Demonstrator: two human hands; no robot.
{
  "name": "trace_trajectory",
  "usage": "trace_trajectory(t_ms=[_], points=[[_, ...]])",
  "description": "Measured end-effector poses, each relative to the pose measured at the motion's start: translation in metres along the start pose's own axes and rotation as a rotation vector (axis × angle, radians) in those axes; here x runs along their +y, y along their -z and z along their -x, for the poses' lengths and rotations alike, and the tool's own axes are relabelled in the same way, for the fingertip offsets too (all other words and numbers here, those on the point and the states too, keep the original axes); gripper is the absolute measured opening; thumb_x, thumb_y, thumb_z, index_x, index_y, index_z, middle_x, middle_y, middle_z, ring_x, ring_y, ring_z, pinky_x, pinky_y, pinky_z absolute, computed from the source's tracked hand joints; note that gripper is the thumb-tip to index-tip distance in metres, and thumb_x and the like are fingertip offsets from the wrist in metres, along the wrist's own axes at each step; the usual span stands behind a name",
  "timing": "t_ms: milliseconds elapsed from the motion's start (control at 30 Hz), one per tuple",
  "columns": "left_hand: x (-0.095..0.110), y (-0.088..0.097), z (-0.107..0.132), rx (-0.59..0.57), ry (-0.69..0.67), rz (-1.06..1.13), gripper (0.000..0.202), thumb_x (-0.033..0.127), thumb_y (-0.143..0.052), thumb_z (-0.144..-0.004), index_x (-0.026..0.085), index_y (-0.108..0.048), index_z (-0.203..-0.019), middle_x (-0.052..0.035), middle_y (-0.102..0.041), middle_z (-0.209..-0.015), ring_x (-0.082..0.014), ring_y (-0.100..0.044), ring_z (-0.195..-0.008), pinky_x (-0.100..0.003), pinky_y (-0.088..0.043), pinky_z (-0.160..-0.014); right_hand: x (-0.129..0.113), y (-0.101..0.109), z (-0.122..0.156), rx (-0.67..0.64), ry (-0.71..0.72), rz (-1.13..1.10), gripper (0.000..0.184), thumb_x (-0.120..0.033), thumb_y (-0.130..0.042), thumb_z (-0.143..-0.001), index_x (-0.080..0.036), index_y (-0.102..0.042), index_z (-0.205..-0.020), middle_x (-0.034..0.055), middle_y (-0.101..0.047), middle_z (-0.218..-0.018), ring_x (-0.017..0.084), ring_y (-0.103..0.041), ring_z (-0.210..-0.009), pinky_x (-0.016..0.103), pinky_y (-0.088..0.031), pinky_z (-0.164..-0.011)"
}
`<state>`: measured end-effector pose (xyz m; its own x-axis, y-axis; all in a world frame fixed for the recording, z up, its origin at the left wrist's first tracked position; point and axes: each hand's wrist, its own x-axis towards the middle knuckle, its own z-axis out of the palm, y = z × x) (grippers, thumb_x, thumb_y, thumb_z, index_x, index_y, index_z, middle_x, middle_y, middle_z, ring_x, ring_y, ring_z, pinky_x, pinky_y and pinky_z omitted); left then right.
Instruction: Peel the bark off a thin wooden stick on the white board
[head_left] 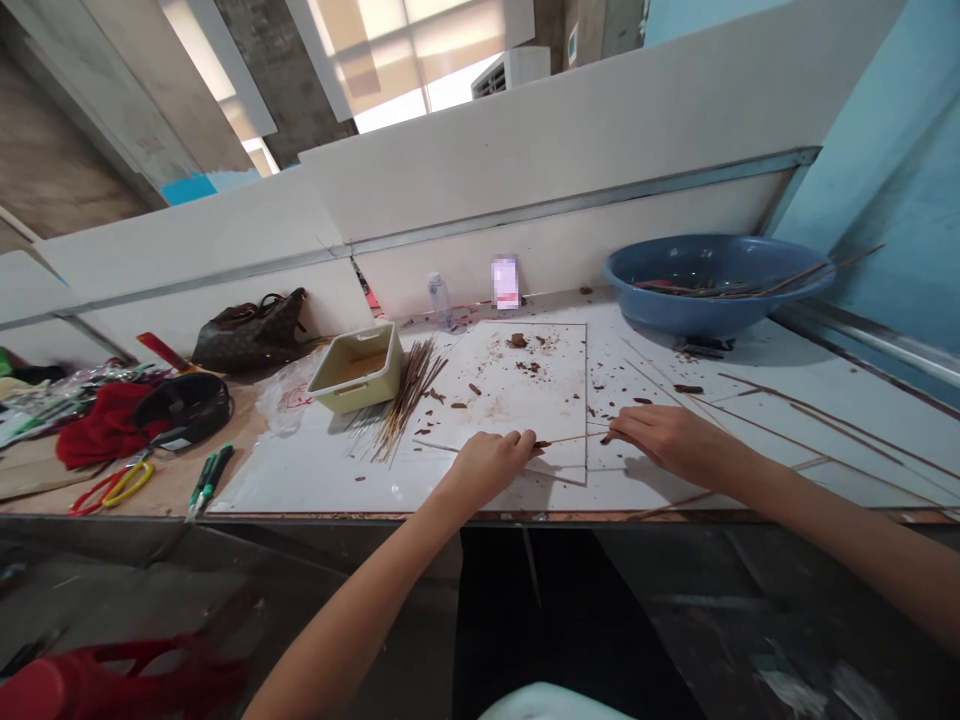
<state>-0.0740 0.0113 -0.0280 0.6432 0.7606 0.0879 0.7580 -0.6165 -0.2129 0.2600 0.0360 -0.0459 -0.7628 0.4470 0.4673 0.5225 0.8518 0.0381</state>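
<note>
Pinching a thin brown wooden stick (571, 437) between their fingertips, the left hand (487, 468) and right hand (675, 440) are holding it over a white board (510, 390); a round blue basin (712, 310) at upper right is holding more sticks (720, 288).

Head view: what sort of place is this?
Probably a handcraft workshop bench: a bundle of thin sticks, brown scraps on a white board, and scissors nearby.

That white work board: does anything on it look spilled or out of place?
Yes. Small brown flakes lie scattered across the white board, thickest inside the drawn rectangle, like shed debris. Long thin sticks also lie loose to the right, apart from the bundle beside the cream tray.
</note>
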Motion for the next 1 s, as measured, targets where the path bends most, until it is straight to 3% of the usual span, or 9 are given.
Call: trace_trajectory(t_ms=[333,533,800,1000], points=[[0.010,0.000,-0.006,0.006,-0.063,0.045,0.029,0.041,-0.043,-0.117,0.020,-0.061,-0.109,-0.0072,-0.075,-0.089,-0.0231,-0.075,-0.070,-0.030,-0.044,-0.057,-0.019,0.003,-0.006,0.015,-0.018,-0.052,0.018,-0.013,-0.056,-0.105,-0.022,-0.070,-0.099,0.0046,-0.074,-0.087,0.022,-0.072,-0.077,0.033,-0.052,-0.072],[0.022,0.006,-0.019,-0.014,-0.065,0.051,0.032,0.041,-0.041,-0.118,0.017,-0.062,-0.117,-0.0088,-0.075,-0.092,-0.0258,-0.078,-0.077,-0.032,-0.049,-0.061,-0.031,0.001,-0.010,0.012,-0.032,0.029,0.025,-0.016,-0.046,-0.112,-0.022,-0.065,-0.097,0.0035,-0.069,-0.083,0.020,-0.068,-0.072,0.034,-0.049,-0.069],[0.012,0.003,-0.014,0.034,0.026,0.109,0.023,0.041,-0.057,-0.113,0.019,-0.062,-0.118,-0.0080,-0.075,-0.104,-0.0242,-0.077,-0.090,-0.031,-0.051,-0.069,-0.014,-0.007,-0.003,0.001,-0.041,0.005,0.019,-0.018,-0.050,-0.110,-0.021,-0.067,-0.101,0.0068,-0.072,-0.091,0.023,-0.070,-0.080,0.036,-0.052,-0.073],[-0.004,-0.007,-0.009,0.133,0.056,0.160,0.020,0.038,-0.056,-0.114,0.021,-0.066,-0.113,-0.0050,-0.075,-0.103,-0.0225,-0.075,-0.099,-0.031,-0.050,-0.072,0.000,-0.011,-0.005,-0.018,-0.108,-0.030,0.019,-0.023,-0.055,-0.109,-0.021,-0.072,-0.100,0.0083,-0.077,-0.091,0.024,-0.073,-0.081,0.036,-0.056,-0.076]])
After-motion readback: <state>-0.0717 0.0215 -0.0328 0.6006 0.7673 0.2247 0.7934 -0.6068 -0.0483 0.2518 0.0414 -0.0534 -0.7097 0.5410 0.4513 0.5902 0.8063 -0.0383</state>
